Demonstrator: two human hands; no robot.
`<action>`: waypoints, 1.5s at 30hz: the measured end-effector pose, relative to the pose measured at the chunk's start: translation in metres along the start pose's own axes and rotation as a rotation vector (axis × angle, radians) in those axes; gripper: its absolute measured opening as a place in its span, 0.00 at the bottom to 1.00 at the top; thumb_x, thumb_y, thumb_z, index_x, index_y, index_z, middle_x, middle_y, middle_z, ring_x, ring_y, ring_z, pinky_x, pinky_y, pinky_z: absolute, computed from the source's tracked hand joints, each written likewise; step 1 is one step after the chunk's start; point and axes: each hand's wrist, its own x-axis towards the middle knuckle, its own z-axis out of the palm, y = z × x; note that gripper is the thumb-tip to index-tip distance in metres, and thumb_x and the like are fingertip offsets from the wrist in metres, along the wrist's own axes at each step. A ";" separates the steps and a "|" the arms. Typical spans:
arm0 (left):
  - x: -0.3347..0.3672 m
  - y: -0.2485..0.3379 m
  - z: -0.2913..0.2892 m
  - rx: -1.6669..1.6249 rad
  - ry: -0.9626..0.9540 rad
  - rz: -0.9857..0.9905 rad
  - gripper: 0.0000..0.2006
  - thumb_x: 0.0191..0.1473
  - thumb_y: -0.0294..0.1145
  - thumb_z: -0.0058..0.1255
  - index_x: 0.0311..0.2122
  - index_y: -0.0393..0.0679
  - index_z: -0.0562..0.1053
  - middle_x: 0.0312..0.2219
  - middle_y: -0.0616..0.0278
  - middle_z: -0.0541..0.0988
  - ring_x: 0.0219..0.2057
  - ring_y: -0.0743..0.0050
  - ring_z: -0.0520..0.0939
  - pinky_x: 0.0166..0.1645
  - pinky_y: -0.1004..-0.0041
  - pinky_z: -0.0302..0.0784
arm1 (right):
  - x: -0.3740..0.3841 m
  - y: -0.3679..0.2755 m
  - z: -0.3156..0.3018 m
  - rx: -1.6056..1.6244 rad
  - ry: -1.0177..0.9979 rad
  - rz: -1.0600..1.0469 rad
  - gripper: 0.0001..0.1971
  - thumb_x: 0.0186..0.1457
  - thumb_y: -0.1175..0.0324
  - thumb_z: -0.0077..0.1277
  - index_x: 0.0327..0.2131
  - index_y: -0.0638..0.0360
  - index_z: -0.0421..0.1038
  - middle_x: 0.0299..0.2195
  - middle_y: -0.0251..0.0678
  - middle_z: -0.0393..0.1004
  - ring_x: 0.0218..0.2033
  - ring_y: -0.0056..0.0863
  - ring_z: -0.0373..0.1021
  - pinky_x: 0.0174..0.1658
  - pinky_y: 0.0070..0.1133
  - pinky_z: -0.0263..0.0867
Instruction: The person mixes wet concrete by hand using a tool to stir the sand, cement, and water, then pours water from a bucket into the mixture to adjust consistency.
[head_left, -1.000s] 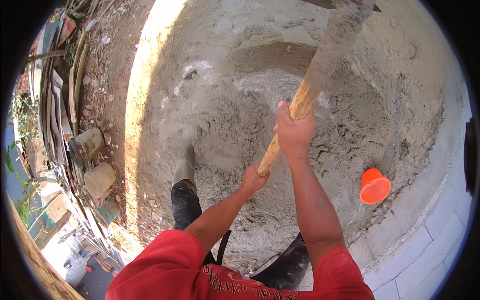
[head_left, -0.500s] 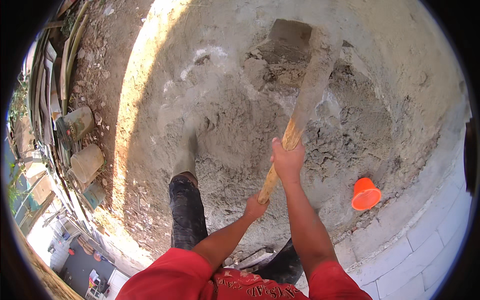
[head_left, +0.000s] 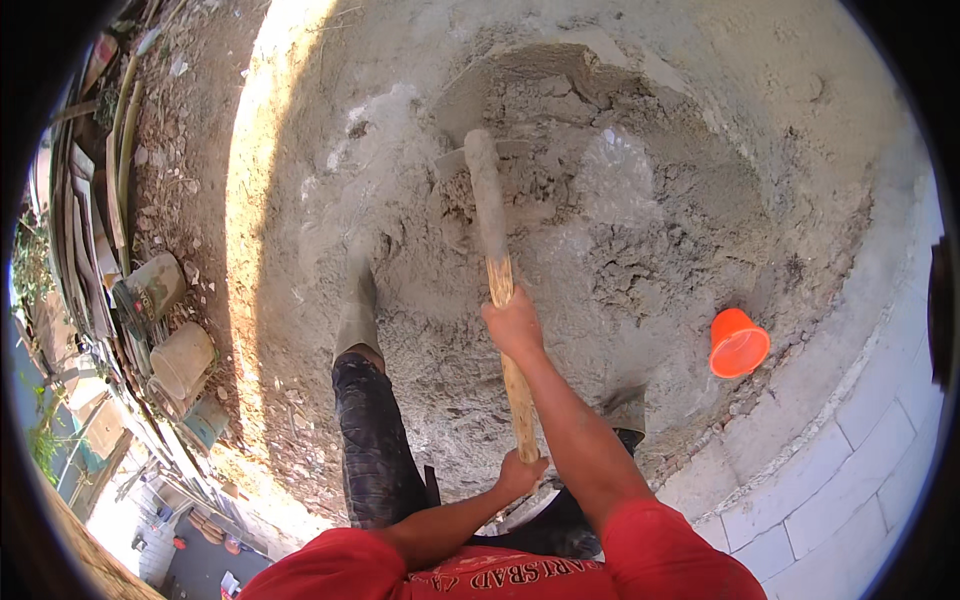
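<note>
A hoe with a wooden handle (head_left: 519, 410) slants up the middle of the view. Grey mortar coats the upper part of the handle, and the thin edge of the hoe blade (head_left: 452, 163) shows at its far end, against the mix. My right hand (head_left: 512, 322) is wrapped round the handle about halfway along. Close to my body, my left hand (head_left: 522, 472) grips the handle near its butt end. Lumpy grey mortar (head_left: 650, 265) spreads round the blade, with a shiny wet patch (head_left: 615, 170) right of it.
My boots stand in the mix, the left boot (head_left: 357, 315) more plainly seen. An orange bucket (head_left: 739, 343) lies tipped at the right, near a pale block wall (head_left: 850, 500). Dirty plastic buckets (head_left: 183, 358) and stacked boards (head_left: 88, 230) line the left side.
The hoe has swung left and been drawn toward me, its blade dropping from the far mound into the mix. Both hands moved with it, the left one down and closer to my body.
</note>
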 end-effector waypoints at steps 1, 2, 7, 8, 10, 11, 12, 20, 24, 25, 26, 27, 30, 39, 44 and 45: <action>-0.012 -0.017 0.004 0.117 -0.001 -0.056 0.12 0.50 0.37 0.60 0.32 0.38 0.75 0.20 0.55 0.79 0.24 0.61 0.83 0.35 0.61 0.77 | -0.023 0.017 -0.008 0.088 -0.012 0.035 0.26 0.51 0.59 0.54 0.51 0.64 0.67 0.39 0.55 0.77 0.44 0.53 0.74 0.47 0.39 0.69; -0.009 -0.019 0.005 0.112 0.042 0.057 0.13 0.50 0.37 0.60 0.33 0.37 0.76 0.22 0.54 0.80 0.26 0.59 0.83 0.35 0.61 0.77 | -0.049 0.018 -0.023 0.192 0.005 0.028 0.25 0.52 0.60 0.55 0.51 0.64 0.67 0.38 0.53 0.77 0.42 0.48 0.75 0.45 0.37 0.69; 0.095 0.072 -0.019 0.101 0.172 0.487 0.14 0.51 0.35 0.59 0.39 0.36 0.76 0.28 0.48 0.81 0.32 0.53 0.84 0.37 0.63 0.77 | -0.061 -0.053 -0.111 0.497 0.317 -0.311 0.22 0.53 0.63 0.58 0.48 0.65 0.68 0.29 0.44 0.77 0.30 0.36 0.76 0.37 0.31 0.70; 0.124 0.118 -0.031 0.104 0.170 0.566 0.12 0.51 0.32 0.57 0.39 0.37 0.76 0.28 0.48 0.81 0.31 0.52 0.84 0.37 0.62 0.77 | -0.038 -0.074 -0.123 0.497 0.389 -0.387 0.22 0.53 0.63 0.58 0.47 0.66 0.68 0.28 0.43 0.76 0.29 0.36 0.76 0.35 0.31 0.70; 0.154 0.172 -0.040 0.228 0.202 0.522 0.13 0.49 0.33 0.57 0.37 0.36 0.75 0.27 0.46 0.80 0.31 0.49 0.83 0.36 0.60 0.76 | 0.030 -0.100 -0.152 0.469 0.492 -0.456 0.21 0.54 0.63 0.57 0.46 0.68 0.67 0.26 0.42 0.76 0.26 0.36 0.76 0.33 0.31 0.71; 0.163 0.175 -0.039 0.285 0.197 0.458 0.13 0.48 0.33 0.57 0.36 0.36 0.75 0.26 0.45 0.80 0.30 0.48 0.83 0.36 0.59 0.76 | 0.064 -0.099 -0.161 0.459 0.536 -0.461 0.20 0.54 0.64 0.56 0.46 0.69 0.67 0.25 0.41 0.75 0.25 0.35 0.75 0.32 0.32 0.71; 0.170 0.174 -0.037 0.339 0.201 0.392 0.13 0.47 0.34 0.57 0.36 0.36 0.75 0.26 0.45 0.80 0.30 0.48 0.83 0.36 0.59 0.76 | 0.100 -0.080 -0.163 0.487 0.452 -0.296 0.19 0.53 0.65 0.54 0.45 0.69 0.67 0.25 0.43 0.76 0.23 0.36 0.75 0.32 0.33 0.72; 0.123 0.071 -0.052 0.383 0.149 0.189 0.14 0.46 0.33 0.55 0.37 0.34 0.75 0.28 0.41 0.80 0.33 0.37 0.81 0.39 0.56 0.76 | 0.123 0.014 -0.062 0.341 0.391 -0.036 0.22 0.49 0.63 0.53 0.46 0.68 0.68 0.28 0.50 0.77 0.20 0.41 0.76 0.32 0.34 0.72; 0.084 -0.009 -0.078 0.507 0.240 0.425 0.16 0.48 0.35 0.58 0.42 0.42 0.75 0.30 0.46 0.81 0.35 0.40 0.82 0.39 0.56 0.77 | -0.010 0.029 -0.045 0.803 0.245 -0.030 0.12 0.52 0.71 0.54 0.39 0.63 0.65 0.20 0.35 0.70 0.15 0.25 0.68 0.21 0.24 0.67; 0.076 -0.018 -0.076 0.541 0.214 0.379 0.16 0.48 0.35 0.58 0.43 0.43 0.75 0.31 0.47 0.82 0.35 0.41 0.82 0.39 0.56 0.77 | -0.039 0.030 -0.057 0.841 0.268 -0.087 0.09 0.54 0.73 0.53 0.36 0.62 0.64 0.19 0.33 0.69 0.14 0.22 0.66 0.20 0.22 0.66; 0.073 -0.005 -0.068 0.485 0.192 0.425 0.15 0.49 0.35 0.59 0.43 0.45 0.75 0.31 0.47 0.82 0.36 0.41 0.82 0.39 0.55 0.77 | -0.068 0.031 -0.069 0.879 0.289 -0.147 0.08 0.56 0.75 0.53 0.34 0.61 0.62 0.18 0.31 0.67 0.13 0.19 0.65 0.19 0.20 0.64; 0.078 0.030 -0.059 0.435 0.172 0.479 0.15 0.49 0.36 0.59 0.43 0.46 0.75 0.32 0.47 0.81 0.36 0.41 0.81 0.39 0.55 0.77 | -0.083 0.023 -0.094 0.884 0.351 -0.234 0.08 0.57 0.75 0.53 0.33 0.61 0.62 0.17 0.30 0.67 0.14 0.18 0.65 0.20 0.20 0.64; 0.120 0.135 -0.033 0.503 0.144 0.742 0.13 0.49 0.35 0.58 0.40 0.44 0.75 0.30 0.46 0.81 0.35 0.38 0.80 0.37 0.54 0.76 | -0.094 -0.022 -0.171 0.903 0.540 -0.483 0.07 0.60 0.75 0.52 0.32 0.61 0.62 0.17 0.31 0.67 0.15 0.17 0.65 0.20 0.19 0.64; 0.148 0.151 0.006 0.495 0.091 0.382 0.12 0.45 0.33 0.56 0.32 0.34 0.74 0.21 0.44 0.78 0.25 0.45 0.82 0.31 0.57 0.76 | 0.113 0.027 -0.216 0.702 0.480 -0.107 0.18 0.53 0.69 0.52 0.44 0.73 0.64 0.19 0.39 0.72 0.15 0.28 0.71 0.19 0.26 0.69; 0.072 0.051 0.016 0.361 0.058 0.150 0.14 0.46 0.35 0.56 0.33 0.33 0.74 0.20 0.43 0.78 0.24 0.47 0.83 0.31 0.58 0.77 | 0.050 0.064 -0.141 0.483 0.399 0.065 0.22 0.49 0.64 0.54 0.45 0.67 0.67 0.24 0.45 0.76 0.18 0.34 0.74 0.25 0.31 0.71; 0.052 0.022 0.009 0.515 0.116 0.275 0.14 0.47 0.36 0.56 0.35 0.35 0.75 0.23 0.43 0.79 0.28 0.44 0.83 0.33 0.57 0.77 | 0.022 0.076 -0.130 0.551 0.349 0.074 0.22 0.49 0.64 0.54 0.46 0.67 0.66 0.23 0.44 0.75 0.18 0.32 0.74 0.23 0.29 0.70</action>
